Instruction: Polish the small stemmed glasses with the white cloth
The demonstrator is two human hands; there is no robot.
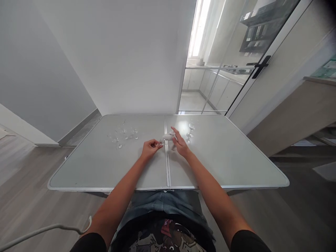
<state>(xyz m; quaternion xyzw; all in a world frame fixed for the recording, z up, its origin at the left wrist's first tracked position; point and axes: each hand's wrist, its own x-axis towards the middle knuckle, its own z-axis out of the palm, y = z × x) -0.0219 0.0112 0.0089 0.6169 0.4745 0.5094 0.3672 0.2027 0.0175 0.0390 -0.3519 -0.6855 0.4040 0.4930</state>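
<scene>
My left hand (151,148) is closed, its thumb and fingers pinching the foot end of a small clear stemmed glass (160,144). The glass lies sideways just above the middle seam of the table. At its other end is a crumpled white cloth or tissue (167,137), which partly hides the bowl. My right hand (180,142) curves around that white piece from the right, index finger extended and thumb against it. Right of this hand another stemmed glass (190,130) stands upright. On the left half are several clear glasses (123,134), whose outlines are faint.
The light folding table (225,164) has a metal rim and a seam down its middle. A white wall (131,70) rises behind it. Back right is a glass door with a black handle (259,66). A white cable (60,226) crosses the lower left.
</scene>
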